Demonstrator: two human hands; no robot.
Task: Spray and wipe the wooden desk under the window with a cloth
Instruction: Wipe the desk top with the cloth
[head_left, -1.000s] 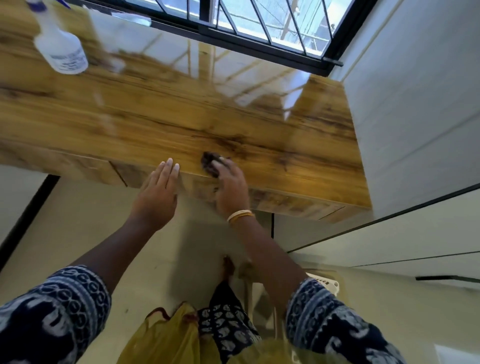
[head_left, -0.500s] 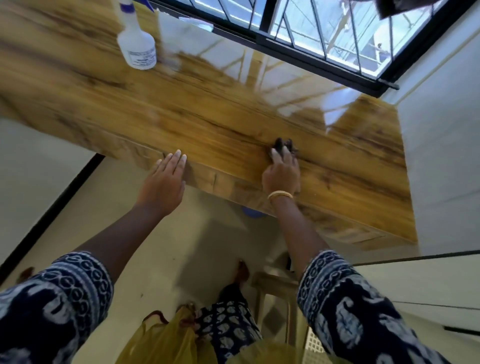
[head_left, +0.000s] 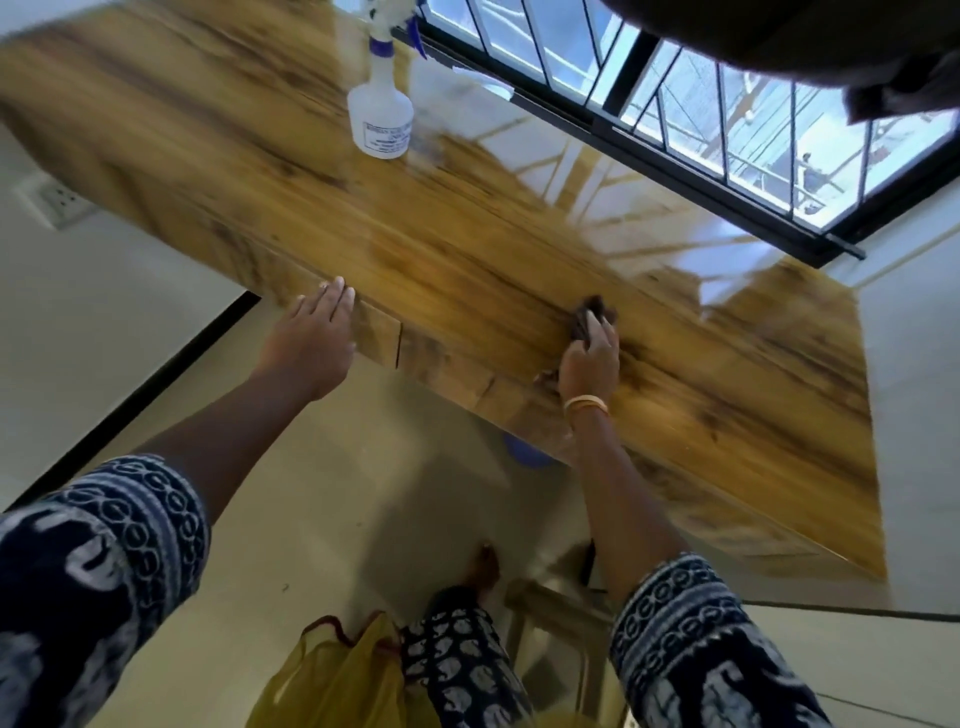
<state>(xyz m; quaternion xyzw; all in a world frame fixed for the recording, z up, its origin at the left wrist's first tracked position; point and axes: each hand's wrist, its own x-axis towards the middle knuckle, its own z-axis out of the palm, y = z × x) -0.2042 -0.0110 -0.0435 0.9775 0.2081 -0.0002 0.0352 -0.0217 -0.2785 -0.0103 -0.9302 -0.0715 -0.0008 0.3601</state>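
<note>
Desk (head_left: 467, 249): spray bottle (head_left: 380, 111) upright, contents unclear; right hand (head_left: 589, 358) presses cloth (head_left: 592, 314).

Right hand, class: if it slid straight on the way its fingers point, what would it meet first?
The right hand already presses the dark cloth. Beyond that lies bare wooden desk, then probably the window frame. The spray bottle stands well off to the left.
</note>
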